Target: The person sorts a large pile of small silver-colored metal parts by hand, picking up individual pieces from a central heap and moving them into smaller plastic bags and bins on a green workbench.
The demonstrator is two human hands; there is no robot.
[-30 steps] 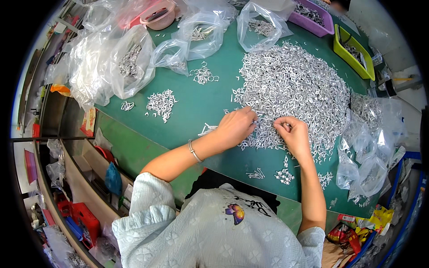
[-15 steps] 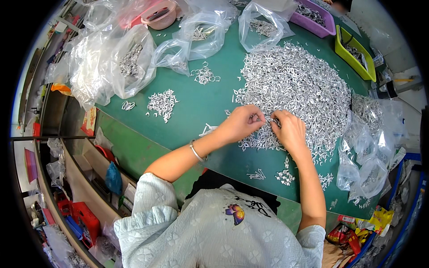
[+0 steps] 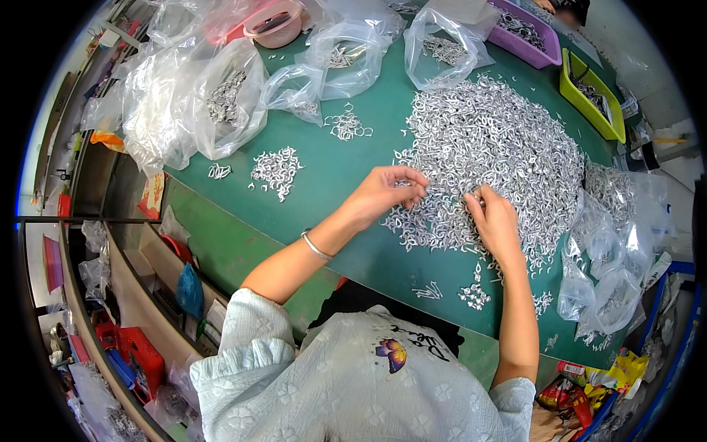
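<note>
Three small heaps of metal parts [image 3: 276, 173] lie on the green table [image 3: 324, 166]; then the left hand [image 3: 387, 193], thumb close to fingers, at the left edge of the big silvery pile [image 3: 501, 147]; the right hand [image 3: 495, 221], curled likewise over its near side; any catch too small to tell; picking through seems underway, calling for a fine fingertip pinch

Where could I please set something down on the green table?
The widest bare patch of green table lies between the small heap of parts and the left hand. Another lies between the large heap and the pins near the front edge. Plastic bags crowd the far side; the large heap crowds the right.
</note>
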